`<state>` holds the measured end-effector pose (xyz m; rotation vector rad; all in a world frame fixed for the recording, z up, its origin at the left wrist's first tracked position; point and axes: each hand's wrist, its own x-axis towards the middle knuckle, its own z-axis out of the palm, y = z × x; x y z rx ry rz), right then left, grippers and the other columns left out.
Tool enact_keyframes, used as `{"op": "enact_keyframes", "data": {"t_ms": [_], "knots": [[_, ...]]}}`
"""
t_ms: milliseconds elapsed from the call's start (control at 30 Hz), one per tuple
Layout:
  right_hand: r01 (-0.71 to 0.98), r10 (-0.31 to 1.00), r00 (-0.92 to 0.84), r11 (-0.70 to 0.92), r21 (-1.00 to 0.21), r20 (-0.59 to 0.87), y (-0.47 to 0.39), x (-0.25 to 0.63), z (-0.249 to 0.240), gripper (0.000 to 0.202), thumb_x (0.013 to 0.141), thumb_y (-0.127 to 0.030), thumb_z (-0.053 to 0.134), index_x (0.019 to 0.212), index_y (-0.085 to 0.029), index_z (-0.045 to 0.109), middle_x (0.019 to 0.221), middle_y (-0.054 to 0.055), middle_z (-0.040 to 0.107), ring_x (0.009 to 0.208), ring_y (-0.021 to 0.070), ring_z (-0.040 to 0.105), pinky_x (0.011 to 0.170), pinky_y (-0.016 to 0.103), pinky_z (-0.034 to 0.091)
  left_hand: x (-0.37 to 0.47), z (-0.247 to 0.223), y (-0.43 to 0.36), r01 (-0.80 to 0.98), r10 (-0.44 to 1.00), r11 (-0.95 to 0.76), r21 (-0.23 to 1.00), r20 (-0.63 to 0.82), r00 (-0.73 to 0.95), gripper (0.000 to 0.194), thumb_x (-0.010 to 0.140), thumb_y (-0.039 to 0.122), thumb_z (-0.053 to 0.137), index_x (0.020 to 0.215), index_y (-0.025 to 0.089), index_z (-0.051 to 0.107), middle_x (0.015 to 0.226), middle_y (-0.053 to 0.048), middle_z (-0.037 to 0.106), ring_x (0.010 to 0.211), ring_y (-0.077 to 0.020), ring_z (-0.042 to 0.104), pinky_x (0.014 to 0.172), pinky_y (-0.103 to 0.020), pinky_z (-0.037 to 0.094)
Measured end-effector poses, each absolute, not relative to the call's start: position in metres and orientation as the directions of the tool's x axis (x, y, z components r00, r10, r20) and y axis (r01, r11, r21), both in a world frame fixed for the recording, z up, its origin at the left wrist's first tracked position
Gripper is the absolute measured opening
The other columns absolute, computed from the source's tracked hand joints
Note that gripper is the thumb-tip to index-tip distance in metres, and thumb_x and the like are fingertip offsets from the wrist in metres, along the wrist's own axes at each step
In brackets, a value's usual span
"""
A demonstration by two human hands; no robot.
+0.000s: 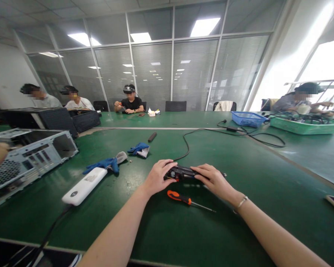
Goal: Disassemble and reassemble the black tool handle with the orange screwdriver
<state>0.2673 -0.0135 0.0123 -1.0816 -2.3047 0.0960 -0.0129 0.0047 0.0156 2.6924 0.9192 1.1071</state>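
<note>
A long black device (pixel 186 172) lies across the green table in front of me, with small parts and a bit of red showing near its left end. I cannot make out its exact kind. My left hand (pixel 159 177) is closed around its left end, thumb on the near side. Over the right part curl the fingers of my right hand (pixel 213 179), gripping it from above. A black cable (pixel 187 146) runs away from behind the left end. Just on my side of the device rests a screwdriver (pixel 180 197) with an orange and black handle, its shaft pointing right.
To the left are a white power bank (pixel 85 186) with a cord, blue-grey gloves (pixel 107 164) and a metal computer case (pixel 36 159). A dark bar (pixel 152 137) lies farther back. Blue (pixel 249 119) and green (pixel 306 125) baskets stand at the right. Several people sit around.
</note>
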Motion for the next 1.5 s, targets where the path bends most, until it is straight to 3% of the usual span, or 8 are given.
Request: {"op": "enact_keyframes", "data": {"t_ms": [100,200,367,500,833,1067,1300,1500], "knots": [[0.659,0.725,-0.521,0.677,-0.328,0.449,-0.016,0.263,0.013,0.036,0.096,-0.037,0.043,0.128,-0.025,0.055,0.111,0.009,0.065,0.096,0.0223,0.058,0.086,0.039,0.047,-0.012,0.015,0.005,0.508,0.526,-0.831,0.227,0.618,0.584,0.035,0.089,0.026,0.059,0.123,0.022,0.055,0.122,-0.009,0.059,0.114,-0.0239,0.052,0.099,-0.043,0.042],[0.65,0.725,-0.524,0.68,-0.341,0.448,-0.018,0.26,0.015,0.035,0.095,-0.037,0.043,0.125,-0.024,0.057,0.109,0.009,0.066,0.095,0.0219,0.06,0.084,0.038,0.047,-0.013,0.013,0.006,0.522,0.518,-0.83,0.198,0.621,0.589,0.03,0.09,0.025,0.056,0.121,0.021,0.057,0.118,-0.009,0.061,0.111,-0.0238,0.054,0.095,-0.042,0.045],[0.66,0.715,-0.524,0.684,-0.311,0.462,-0.017,0.261,0.016,0.034,0.095,-0.036,0.045,0.124,-0.024,0.057,0.108,0.008,0.067,0.094,0.0215,0.06,0.083,0.038,0.048,-0.013,0.011,0.008,0.528,0.516,-0.829,0.182,0.61,0.601,0.032,0.089,0.023,0.057,0.122,0.021,0.057,0.118,-0.009,0.061,0.11,-0.0241,0.055,0.094,-0.043,0.046],[0.693,0.705,-0.512,0.677,-0.249,0.491,-0.011,0.27,0.011,0.032,0.092,-0.036,0.05,0.122,-0.026,0.059,0.11,0.007,0.066,0.096,0.0222,0.059,0.084,0.039,0.048,-0.012,0.008,0.009,0.547,0.544,-0.815,0.192,0.578,0.608,0.047,0.082,0.022,0.067,0.127,0.022,0.053,0.125,-0.01,0.057,0.116,-0.0254,0.051,0.1,-0.045,0.043],[0.692,0.669,-0.539,0.698,-0.184,0.513,-0.001,0.281,0.001,0.032,0.09,-0.031,0.054,0.122,-0.029,0.06,0.112,0.007,0.066,0.099,0.0223,0.059,0.085,0.041,0.048,-0.016,0.002,0.012,0.583,0.643,-0.757,0.293,0.491,0.588,0.065,0.071,0.026,0.078,0.13,0.021,0.051,0.131,-0.011,0.054,0.119,-0.0256,0.051,0.104,-0.042,0.041],[0.71,0.672,-0.57,0.693,-0.129,0.472,-0.003,0.279,0.005,0.034,0.092,-0.029,0.051,0.125,-0.03,0.057,0.115,0.008,0.064,0.1,0.0232,0.057,0.085,0.043,0.047,-0.018,-0.003,0.016,0.582,0.693,-0.721,0.377,0.386,0.609,0.059,0.08,0.03,0.069,0.134,0.02,0.047,0.128,-0.011,0.059,0.115,-0.0248,0.057,0.102,-0.042,0.041],[0.706,0.698,-0.574,0.687,-0.174,0.427,0.0,0.279,0.005,0.036,0.093,-0.029,0.047,0.128,-0.03,0.055,0.116,0.008,0.064,0.1,0.0233,0.057,0.087,0.043,0.048,-0.015,-0.006,0.02,0.611,0.755,-0.653,0.447,0.324,0.57,0.066,0.076,0.025,0.073,0.136,0.016,0.046,0.129,-0.014,0.058,0.117,-0.0267,0.057,0.102,-0.042,0.042],[0.71,0.698,-0.569,0.684,-0.171,0.435,0.0,0.279,0.001,0.037,0.094,-0.028,0.046,0.13,-0.03,0.053,0.118,0.008,0.062,0.102,0.0232,0.056,0.089,0.044,0.048,-0.026,-0.008,0.025,0.66,0.789,-0.614,0.432,0.324,0.522,0.054,0.07,0.024,0.076,0.121,0.018,0.06,0.12,-0.011,0.064,0.111,-0.0271,0.06,0.1,-0.041,0.044]]}}
